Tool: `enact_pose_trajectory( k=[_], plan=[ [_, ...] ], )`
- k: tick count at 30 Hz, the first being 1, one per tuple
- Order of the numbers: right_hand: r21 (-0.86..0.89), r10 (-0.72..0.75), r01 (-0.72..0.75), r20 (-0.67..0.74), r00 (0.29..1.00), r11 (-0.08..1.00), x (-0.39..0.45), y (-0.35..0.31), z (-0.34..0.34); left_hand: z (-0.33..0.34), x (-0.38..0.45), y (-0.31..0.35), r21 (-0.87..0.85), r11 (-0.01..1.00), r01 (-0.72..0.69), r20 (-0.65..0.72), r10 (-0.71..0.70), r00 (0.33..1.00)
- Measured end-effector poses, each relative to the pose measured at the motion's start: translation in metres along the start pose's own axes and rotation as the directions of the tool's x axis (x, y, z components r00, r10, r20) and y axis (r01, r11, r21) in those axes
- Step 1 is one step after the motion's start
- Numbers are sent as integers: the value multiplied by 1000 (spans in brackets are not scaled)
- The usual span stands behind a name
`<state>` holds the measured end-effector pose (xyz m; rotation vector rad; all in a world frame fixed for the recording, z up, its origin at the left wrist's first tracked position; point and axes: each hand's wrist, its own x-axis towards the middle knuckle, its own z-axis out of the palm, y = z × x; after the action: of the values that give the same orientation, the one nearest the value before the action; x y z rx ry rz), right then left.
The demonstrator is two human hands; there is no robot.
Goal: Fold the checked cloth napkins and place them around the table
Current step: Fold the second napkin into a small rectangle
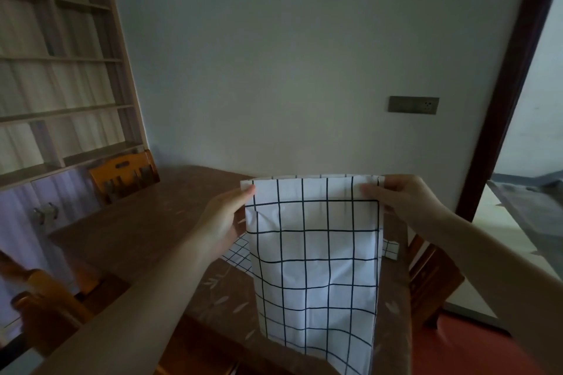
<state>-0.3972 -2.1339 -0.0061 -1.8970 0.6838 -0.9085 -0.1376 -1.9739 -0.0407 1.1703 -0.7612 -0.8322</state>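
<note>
A white napkin with a dark grid pattern (316, 253) hangs in the air in front of me, above the brown table (137, 222). My left hand (225, 219) pinches its top left corner. My right hand (402, 198) pinches its top right corner. The cloth hangs doubled, with its lower end draping over the table's near edge. More checked cloth (239, 254) lies on the table behind the hanging napkin, and a small part of it (391, 248) shows at the right.
Wooden chairs stand at the far left (125, 175), near left (45, 301) and right (432, 277) of the table. A shelf unit (61, 70) fills the left wall. A dark door frame (511, 76) and a wall socket (413, 105) are on the right.
</note>
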Motion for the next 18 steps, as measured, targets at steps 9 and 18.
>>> enact_pose_trajectory(
  k=[9,18],
  plan=[
    [-126,38,-30,57,998,992,-3,3,-4,1,-4,3,31,999,-41,-21,42,999],
    [-387,-178,274,266,947,881,1,-50,34,40,-19,14,456,857,-239,65,236,970]
  ],
)
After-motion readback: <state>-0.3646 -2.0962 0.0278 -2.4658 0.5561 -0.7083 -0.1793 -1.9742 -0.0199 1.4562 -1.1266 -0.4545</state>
